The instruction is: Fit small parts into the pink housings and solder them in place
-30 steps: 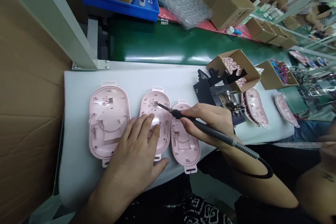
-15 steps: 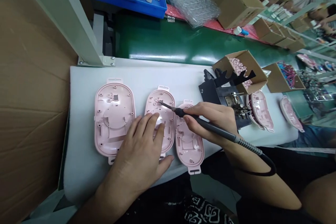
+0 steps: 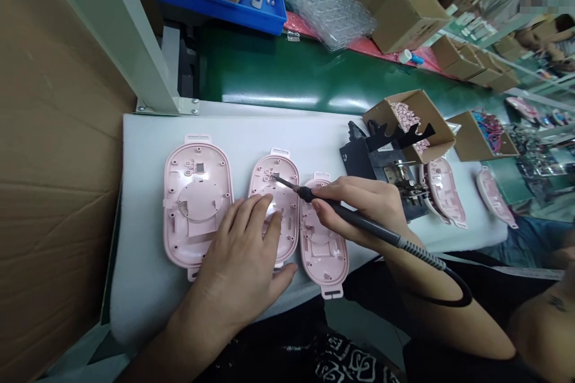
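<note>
My right hand [image 3: 363, 203] is closed around a soldering iron [image 3: 359, 219] with a dark grip and a grey ribbed cord sleeve. Its tip meets the upper part of the middle pink plastic shell [image 3: 287, 215], by small round posts. Over the lower left of that shell lies my left hand [image 3: 242, 257], fingers outstretched and palm down, hiding part of it. On the left is a larger-looking pink shell [image 3: 197, 197], its lower right corner behind my fingers. Another pink shell [image 3: 326, 251] lies to the right, under my right hand and the iron.
A black iron stand [image 3: 372, 161] with metal parts sits right of my hands. Behind it are cardboard boxes with small pink parts [image 3: 406, 116] and coloured wires [image 3: 489, 128]. More pink shells [image 3: 444, 188] lie farther right. A metal post [image 3: 135, 36] rises at left; a green conveyor belt [image 3: 278, 72] runs behind.
The view has shifted very slightly. Both hands and the soldering iron keep nearly the same position over the middle shell. At far right, a nearby person's arm shows more.
</note>
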A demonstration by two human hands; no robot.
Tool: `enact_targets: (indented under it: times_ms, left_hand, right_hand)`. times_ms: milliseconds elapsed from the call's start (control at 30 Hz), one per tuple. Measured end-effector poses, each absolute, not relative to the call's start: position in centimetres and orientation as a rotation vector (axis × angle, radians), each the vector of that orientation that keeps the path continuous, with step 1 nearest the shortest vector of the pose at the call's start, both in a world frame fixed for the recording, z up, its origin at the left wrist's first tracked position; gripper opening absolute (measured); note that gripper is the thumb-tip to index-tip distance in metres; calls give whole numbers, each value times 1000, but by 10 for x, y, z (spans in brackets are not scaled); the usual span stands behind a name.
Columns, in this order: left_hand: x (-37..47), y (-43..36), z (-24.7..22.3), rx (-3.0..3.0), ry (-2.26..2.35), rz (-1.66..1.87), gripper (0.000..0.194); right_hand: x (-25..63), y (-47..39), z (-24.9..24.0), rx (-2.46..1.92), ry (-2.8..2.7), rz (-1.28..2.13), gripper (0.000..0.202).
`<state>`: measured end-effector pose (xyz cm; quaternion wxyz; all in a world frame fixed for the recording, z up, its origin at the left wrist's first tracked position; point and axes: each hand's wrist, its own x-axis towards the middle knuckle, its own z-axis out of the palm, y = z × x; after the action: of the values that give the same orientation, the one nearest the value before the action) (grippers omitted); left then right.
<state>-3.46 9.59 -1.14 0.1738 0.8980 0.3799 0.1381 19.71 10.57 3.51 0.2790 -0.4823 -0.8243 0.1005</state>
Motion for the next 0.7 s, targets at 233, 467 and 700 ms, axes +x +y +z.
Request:
enact_targets:
  times_ms: [233,467,700]
  left_hand:
    - [-35,96,-9,2540,1081,403,65]
    - [-36,95,-10,2535,1076,396,64]
    - [-34,97,-10,2543,1095,390,63]
  right_hand:
    - [195,104,36,-1273,-2226,235,14]
    - [195,104,37,-1288,-2215,241,12]
    - [192,104,37,-1346,-2188,259,10]
